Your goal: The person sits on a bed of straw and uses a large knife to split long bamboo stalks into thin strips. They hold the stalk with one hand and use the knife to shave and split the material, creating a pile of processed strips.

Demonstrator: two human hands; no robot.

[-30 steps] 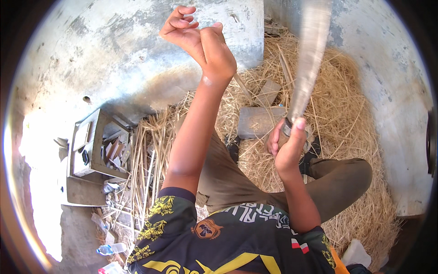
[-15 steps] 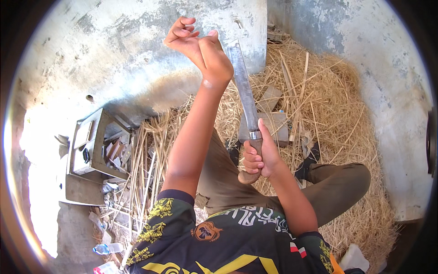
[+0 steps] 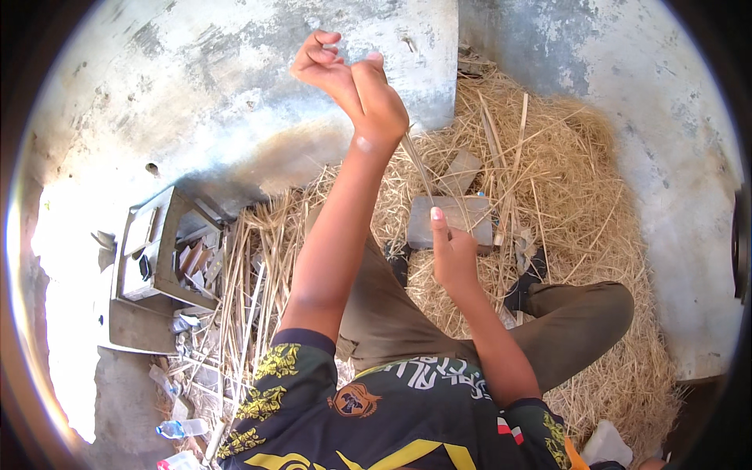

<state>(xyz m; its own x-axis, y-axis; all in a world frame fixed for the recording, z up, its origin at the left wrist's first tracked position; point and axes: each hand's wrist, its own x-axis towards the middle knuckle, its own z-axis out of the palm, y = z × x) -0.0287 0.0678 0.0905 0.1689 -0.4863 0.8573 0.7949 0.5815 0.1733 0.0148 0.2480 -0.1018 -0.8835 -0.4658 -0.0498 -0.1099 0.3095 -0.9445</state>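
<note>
My left hand [image 3: 352, 90] is raised at the far end, in front of the wall, with its fingers curled and the thumb side up. What it pinches, if anything, is too thin or hidden to make out. Nearer, my right hand [image 3: 456, 258] is closed with its thumb pointing up. It grips the machete, whose wooden handle is now hidden behind the hand. A narrow strip, seemingly the machete's blade [image 3: 419, 166] seen edge-on, runs from above the thumb toward my left wrist. Behind the right hand lies a flat grey-brown block [image 3: 423, 225] on the straw.
Dry straw [image 3: 568, 180] covers the floor around my crossed legs [image 3: 572, 329]. Long split strips [image 3: 247, 274] lie at my left, beside an old wooden cabinet [image 3: 164, 243]. A plastic bottle [image 3: 184, 428] lies at the lower left. Worn walls [image 3: 235, 86] stand close.
My right hand has turned and moved slightly forward, so the broad blade and handle seen before no longer show. My left hand has shifted a little to the right.
</note>
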